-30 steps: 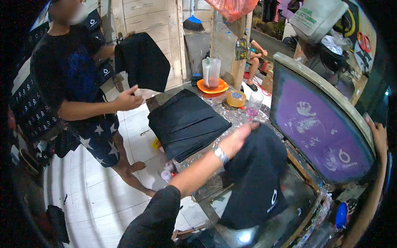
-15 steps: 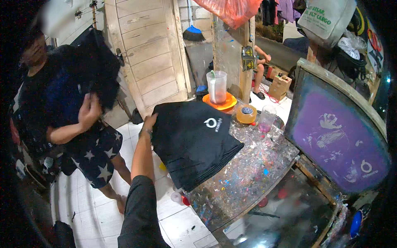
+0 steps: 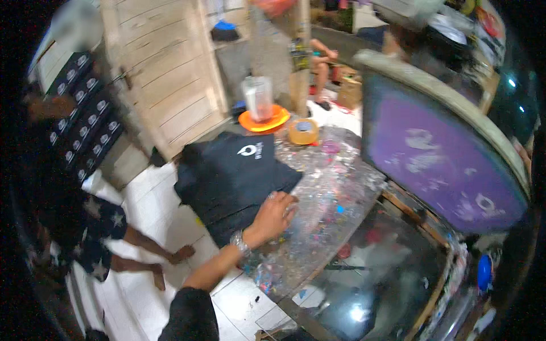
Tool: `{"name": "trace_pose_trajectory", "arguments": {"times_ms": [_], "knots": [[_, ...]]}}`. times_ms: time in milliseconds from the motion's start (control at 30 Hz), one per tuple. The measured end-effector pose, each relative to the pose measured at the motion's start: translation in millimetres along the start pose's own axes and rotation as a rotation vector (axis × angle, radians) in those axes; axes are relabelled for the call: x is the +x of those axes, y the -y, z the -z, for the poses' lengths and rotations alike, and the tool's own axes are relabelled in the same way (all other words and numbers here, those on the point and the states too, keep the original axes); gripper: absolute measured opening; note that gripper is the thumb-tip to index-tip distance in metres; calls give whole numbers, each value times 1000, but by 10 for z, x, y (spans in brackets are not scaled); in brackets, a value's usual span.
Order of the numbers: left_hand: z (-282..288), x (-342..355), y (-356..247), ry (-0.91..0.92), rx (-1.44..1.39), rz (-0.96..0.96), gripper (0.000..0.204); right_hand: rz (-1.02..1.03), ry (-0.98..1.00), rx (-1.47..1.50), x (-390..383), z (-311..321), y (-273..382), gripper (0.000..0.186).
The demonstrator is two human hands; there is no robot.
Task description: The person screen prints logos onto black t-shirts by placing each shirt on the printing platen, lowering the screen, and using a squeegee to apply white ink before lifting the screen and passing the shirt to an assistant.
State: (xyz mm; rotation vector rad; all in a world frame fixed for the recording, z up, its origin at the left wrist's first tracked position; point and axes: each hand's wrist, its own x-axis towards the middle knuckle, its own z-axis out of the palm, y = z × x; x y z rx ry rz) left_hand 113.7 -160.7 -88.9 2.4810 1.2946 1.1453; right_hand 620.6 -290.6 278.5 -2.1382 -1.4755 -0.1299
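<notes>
A stack of black cloth pieces [image 3: 227, 176] with a small white round print on top lies on the paint-spattered table [image 3: 324, 187]. My left hand [image 3: 276, 216], with a bracelet or watch at the wrist, is over the stack's near right edge. Its fingers are apart and slightly bent, with nothing seen in them. To the right, a screen-printing frame [image 3: 426, 153] with purple mesh stands tilted up. Behind its right edge shows a blurred skin-toned patch, perhaps my right hand [image 3: 522, 156]; its fingers cannot be made out.
A person [image 3: 62, 193] in star-patterned shorts stands at the left. At the table's far side are a clear jug [image 3: 259, 99] on an orange plate [image 3: 276, 120] and a tape roll [image 3: 303, 132]. A glass panel [image 3: 369, 273] lies nearer. Someone sits outside behind a post.
My left hand has left the stack's far left corner and come right and nearer, to its near right edge. The view has turned right. Cloth with repeated white prints now shows at the left.
</notes>
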Motion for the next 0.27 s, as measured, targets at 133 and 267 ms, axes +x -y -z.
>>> {"name": "trace_pose_trajectory", "arguments": {"times_ms": [133, 267], "knots": [[21, 92, -1630, 115, -656, 193, 39, -180, -167, -380, -756, -348, 191, 51], [-142, -162, -2694, 131, -1332, 318, 75, 221, -210, -476, -1864, -890, -264, 62]]}}
